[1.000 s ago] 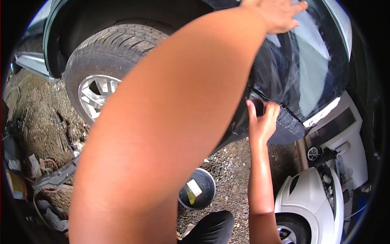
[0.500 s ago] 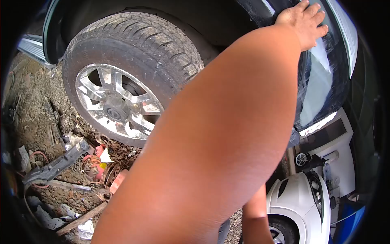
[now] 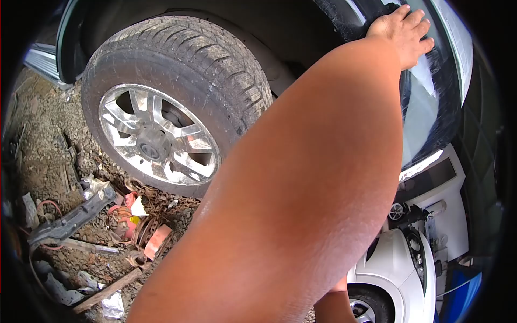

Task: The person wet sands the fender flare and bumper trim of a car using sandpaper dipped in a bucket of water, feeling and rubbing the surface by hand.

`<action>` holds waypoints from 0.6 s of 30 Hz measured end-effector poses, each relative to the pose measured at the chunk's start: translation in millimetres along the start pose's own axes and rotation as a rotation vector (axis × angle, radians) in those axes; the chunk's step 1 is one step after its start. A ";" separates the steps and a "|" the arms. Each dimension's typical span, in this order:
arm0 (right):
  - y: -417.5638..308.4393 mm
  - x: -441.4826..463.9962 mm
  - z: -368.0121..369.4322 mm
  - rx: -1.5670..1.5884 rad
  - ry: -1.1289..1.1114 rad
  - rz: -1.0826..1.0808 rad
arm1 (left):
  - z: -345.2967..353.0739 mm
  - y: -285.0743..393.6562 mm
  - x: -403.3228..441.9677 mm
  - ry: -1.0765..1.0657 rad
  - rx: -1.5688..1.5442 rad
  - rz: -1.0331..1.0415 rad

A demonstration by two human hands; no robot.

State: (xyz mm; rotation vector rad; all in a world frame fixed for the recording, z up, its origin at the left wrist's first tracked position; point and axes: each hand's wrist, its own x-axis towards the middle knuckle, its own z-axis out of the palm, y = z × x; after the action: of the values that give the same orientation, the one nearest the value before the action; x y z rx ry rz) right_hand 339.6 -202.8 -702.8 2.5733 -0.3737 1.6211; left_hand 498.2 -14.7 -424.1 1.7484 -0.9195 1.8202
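Note:
My left hand (image 3: 401, 36) lies with fingers spread on the dark, scuffed bumper corner (image 3: 428, 116) of a vehicle, at the upper right. The left arm crosses the middle of the view and hides part of the wheel behind it. To the left of that arm is a large wheel (image 3: 153, 142) with a worn black tyre and a silver alloy rim, under the wheel arch. Low in the view, part of my right arm (image 3: 333, 308) shows beneath the left one. Its fingers are hidden, so I cannot see what they touch.
Gravel ground (image 3: 48, 116) holds a grey bracket-like piece (image 3: 75, 215), rusty coiled scraps (image 3: 145, 231), a wooden stick (image 3: 107, 290) and crumpled foil (image 3: 113, 305). A white car (image 3: 396, 269) stands at the lower right, near a blue object (image 3: 458, 296).
My left hand stays on the bumper corner while the arm shifts slightly right. Less of the right arm shows now. The view has moved a little.

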 end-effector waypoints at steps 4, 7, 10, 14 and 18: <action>-4.8 5.3 -7.6 0.020 -0.026 -0.025 | -10.8 -1.8 -3.8 -0.031 -0.005 0.017; -39.0 59.7 -20.4 0.089 0.085 -0.111 | -0.2 -0.9 3.7 -0.054 -0.054 0.001; -39.2 65.5 -20.0 0.104 0.104 -0.137 | -10.0 -0.4 -7.1 -0.045 0.048 0.018; 3.9 11.6 -3.2 0.100 0.045 -0.092 | 4.1 -0.2 1.3 -0.016 -0.002 0.002; -22.2 45.3 -18.6 0.128 0.013 -0.073 | -1.6 -0.1 0.2 -0.062 -0.094 0.015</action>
State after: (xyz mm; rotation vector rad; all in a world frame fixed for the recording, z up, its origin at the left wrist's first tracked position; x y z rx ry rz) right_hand 347.3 -185.2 -652.6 2.6314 -0.1776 1.6886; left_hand 497.1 -13.5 -423.9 1.7531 -1.0277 1.7117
